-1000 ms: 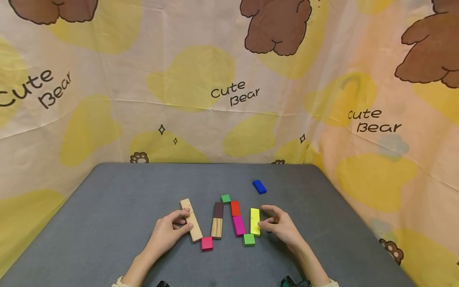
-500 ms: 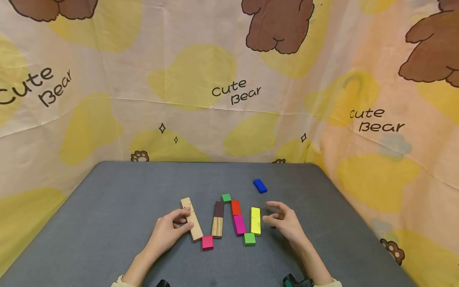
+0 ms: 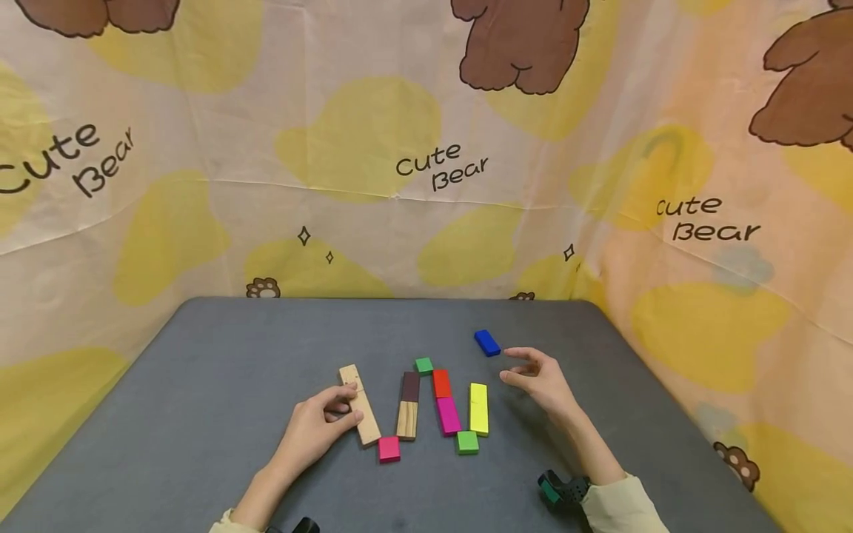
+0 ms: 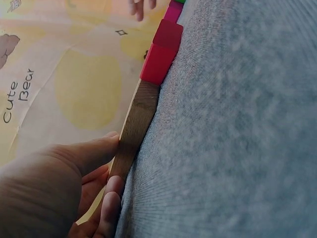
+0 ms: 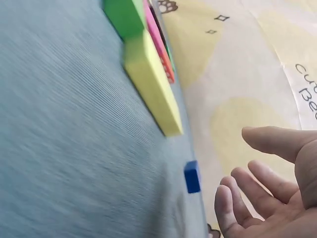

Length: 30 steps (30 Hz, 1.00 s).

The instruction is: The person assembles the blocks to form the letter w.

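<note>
Two plain wooden blocks point(image 3: 366, 426) lie end to end on the left, slanting. My left hand point(image 3: 321, 420) holds them from their left side, its thumb and curved fingers on them. In the left wrist view, the thumb lies on a block's upper edge and the fingertips point(image 4: 112, 203) against its side. A pinkish-red block point(image 4: 161, 57) sits at the near end. My right hand point(image 3: 538, 381) hovers with nothing in it, fingers apart, just right of the blue block point(image 3: 487, 343). The yellow block point(image 3: 478, 409) lies to its left.
Between the wooden and yellow blocks are a dark brown block point(image 3: 410, 386), a striped wooden block point(image 3: 407, 420), a red block point(image 3: 442, 383) and a magenta block point(image 3: 449, 416). Green blocks stand at the back point(image 3: 423, 366) and front point(image 3: 467, 443). A printed cloth point(image 3: 360, 141) hangs behind the grey table point(image 3: 253, 370).
My right hand has left the yellow block and moved back and right, toward the blue block. The left hand stays on the wooden blocks.
</note>
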Each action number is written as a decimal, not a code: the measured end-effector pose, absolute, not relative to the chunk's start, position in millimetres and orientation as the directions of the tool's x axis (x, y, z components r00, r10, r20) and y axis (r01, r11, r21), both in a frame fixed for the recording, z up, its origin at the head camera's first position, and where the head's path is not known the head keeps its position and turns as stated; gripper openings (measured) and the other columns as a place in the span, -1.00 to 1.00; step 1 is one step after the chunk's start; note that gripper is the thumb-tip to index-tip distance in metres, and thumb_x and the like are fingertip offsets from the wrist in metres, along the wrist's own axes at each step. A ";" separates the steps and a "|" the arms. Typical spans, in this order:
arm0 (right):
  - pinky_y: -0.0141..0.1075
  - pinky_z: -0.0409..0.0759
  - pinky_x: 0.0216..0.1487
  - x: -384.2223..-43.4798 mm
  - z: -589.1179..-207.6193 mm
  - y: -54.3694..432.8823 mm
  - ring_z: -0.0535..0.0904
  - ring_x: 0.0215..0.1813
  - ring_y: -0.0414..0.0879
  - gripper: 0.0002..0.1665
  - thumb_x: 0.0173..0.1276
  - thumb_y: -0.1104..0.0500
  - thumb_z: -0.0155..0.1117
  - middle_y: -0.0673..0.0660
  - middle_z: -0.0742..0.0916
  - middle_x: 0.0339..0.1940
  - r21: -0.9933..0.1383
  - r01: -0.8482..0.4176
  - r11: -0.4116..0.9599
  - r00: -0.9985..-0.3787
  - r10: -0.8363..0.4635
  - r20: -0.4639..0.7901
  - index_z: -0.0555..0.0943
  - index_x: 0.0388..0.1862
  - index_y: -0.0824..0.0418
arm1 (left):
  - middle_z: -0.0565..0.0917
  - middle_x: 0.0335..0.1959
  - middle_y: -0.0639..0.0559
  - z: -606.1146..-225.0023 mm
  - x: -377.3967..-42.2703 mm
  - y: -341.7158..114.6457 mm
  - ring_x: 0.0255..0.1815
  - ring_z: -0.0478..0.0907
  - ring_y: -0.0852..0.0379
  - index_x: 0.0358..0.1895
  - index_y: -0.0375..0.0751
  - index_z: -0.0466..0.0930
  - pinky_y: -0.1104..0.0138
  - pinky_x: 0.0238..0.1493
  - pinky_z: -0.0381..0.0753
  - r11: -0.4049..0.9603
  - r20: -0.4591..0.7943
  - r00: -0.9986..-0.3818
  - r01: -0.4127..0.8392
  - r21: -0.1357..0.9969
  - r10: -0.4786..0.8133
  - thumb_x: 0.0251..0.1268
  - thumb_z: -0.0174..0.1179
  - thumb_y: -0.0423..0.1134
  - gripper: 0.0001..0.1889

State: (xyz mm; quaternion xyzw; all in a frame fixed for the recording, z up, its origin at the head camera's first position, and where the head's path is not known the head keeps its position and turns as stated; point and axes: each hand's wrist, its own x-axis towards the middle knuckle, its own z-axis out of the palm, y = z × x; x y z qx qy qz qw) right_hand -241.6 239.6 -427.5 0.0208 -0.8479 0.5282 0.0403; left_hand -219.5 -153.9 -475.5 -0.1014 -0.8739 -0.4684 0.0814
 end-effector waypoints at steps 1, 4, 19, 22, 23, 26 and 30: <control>0.05 0.55 -0.10 -245.9 -425.4 242.1 0.56 0.01 0.09 -0.45 0.25 0.16 0.48 0.30 0.56 0.19 -0.891 -0.089 0.445 -0.995 -0.005 0.097 0.57 0.21 0.21 | 0.71 -0.07 0.08 -475.3 -219.4 -153.7 -0.18 0.62 0.20 0.02 -0.09 0.70 0.29 -0.22 0.59 0.539 0.234 -0.967 0.250 0.805 0.100 0.13 0.48 -0.14 -0.63; 0.10 0.53 -0.04 -260.4 -419.8 248.8 0.51 0.09 0.12 -0.46 0.25 0.15 0.48 0.27 0.55 0.24 -0.886 -0.120 0.448 -0.993 -0.041 0.113 0.58 0.20 0.17 | 0.71 -0.07 0.10 -475.1 -219.6 -153.0 -0.18 0.62 0.21 0.03 -0.08 0.70 0.30 -0.22 0.59 0.536 0.227 -0.969 0.244 0.808 0.097 0.11 0.48 -0.16 -0.62; 0.14 0.30 0.30 -331.4 -429.3 274.5 0.37 0.33 0.26 -0.28 0.22 0.27 0.49 0.31 0.47 0.37 -0.940 -0.095 0.329 -0.983 -0.179 0.036 0.47 0.36 0.22 | 0.70 -0.02 0.09 -473.0 -219.3 -151.7 -0.17 0.61 0.22 0.03 -0.09 0.70 0.30 -0.21 0.59 0.525 0.219 -0.971 0.238 0.817 0.098 0.13 0.48 -0.15 -0.63; 0.12 0.30 0.31 -339.0 -434.5 275.5 0.43 0.31 0.21 -0.29 0.23 0.29 0.47 0.29 0.47 0.37 -0.942 -0.054 0.331 -0.986 -0.169 -0.003 0.47 0.36 0.21 | 0.70 -0.01 0.09 -473.2 -219.7 -151.7 -0.17 0.61 0.22 0.04 -0.09 0.70 0.30 -0.21 0.59 0.525 0.219 -0.971 0.237 0.817 0.098 0.13 0.47 -0.15 -0.62; 0.12 0.30 0.31 -341.4 -436.5 275.6 0.44 0.31 0.19 -0.29 0.23 0.30 0.46 0.29 0.48 0.37 -0.943 -0.040 0.330 -0.987 -0.163 -0.015 0.47 0.36 0.21 | 0.70 -0.01 0.09 -473.2 -219.5 -151.8 -0.17 0.61 0.22 0.04 -0.09 0.70 0.30 -0.22 0.59 0.526 0.221 -0.970 0.239 0.816 0.098 0.13 0.48 -0.14 -0.62; 0.10 0.28 0.33 -347.5 -442.3 275.6 0.46 0.30 0.18 -0.28 0.23 0.33 0.45 0.28 0.47 0.38 -0.941 -0.013 0.338 -0.987 -0.154 -0.041 0.44 0.38 0.25 | 0.70 -0.02 0.08 -473.5 -219.7 -152.3 -0.18 0.61 0.22 0.03 -0.09 0.70 0.31 -0.22 0.59 0.524 0.223 -0.970 0.240 0.817 0.097 0.13 0.47 -0.12 -0.62; 0.11 0.22 0.35 -352.9 -447.5 272.9 0.42 0.33 0.21 -0.21 0.22 0.34 0.45 0.29 0.44 0.40 -0.941 -0.001 0.338 -0.982 -0.180 -0.063 0.37 0.42 0.31 | 0.70 -0.03 0.11 -474.0 -221.3 -152.3 -0.18 0.61 0.23 0.03 -0.06 0.70 0.32 -0.22 0.59 0.519 0.208 -0.974 0.226 0.824 0.093 0.13 0.48 -0.13 -0.63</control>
